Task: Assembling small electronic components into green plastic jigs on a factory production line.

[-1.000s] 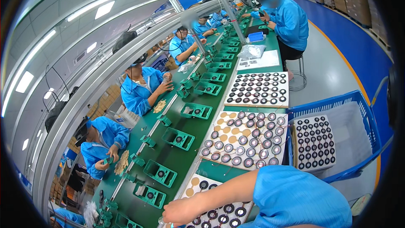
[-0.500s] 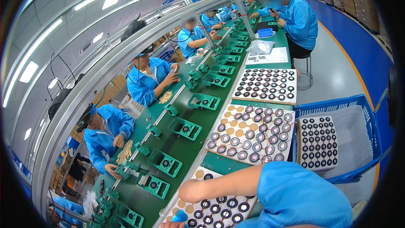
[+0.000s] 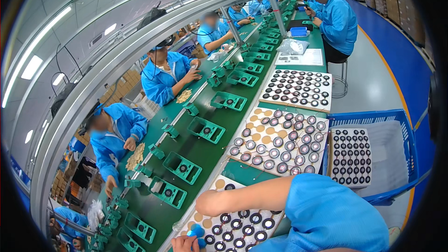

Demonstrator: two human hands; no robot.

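My right arm, in a blue sleeve, reaches in from the lower right across the nearest white board [image 3: 233, 186]. My right hand [image 3: 210, 204] is bent at the wrist above the board's left part, its fingers hidden. Black ring-shaped parts, looking like small speakers [image 3: 248, 229], stand in rows on this board, with tan discs [image 3: 220, 184] along its left side. At the lower edge, my left hand [image 3: 185, 243] shows only in part. Its fingers are bent together beside blue coverings [image 3: 196, 230], over the board's near left corner; anything between them is hidden.
Farther along lie two more boards of round parts [image 3: 280, 154] [image 3: 298, 88]. A blue crate [image 3: 394, 116] at right holds another stack. Green plastic housings [image 3: 182, 168] line the green belt at left. Co-workers [image 3: 119, 133] sit across it; another person [image 3: 338, 18] sits at the far right.
My left hand has come farther into view at the lower edge. My right hand stays over the board, while the whole view has shifted slightly. The nearest co-worker's hand has moved off a green part.
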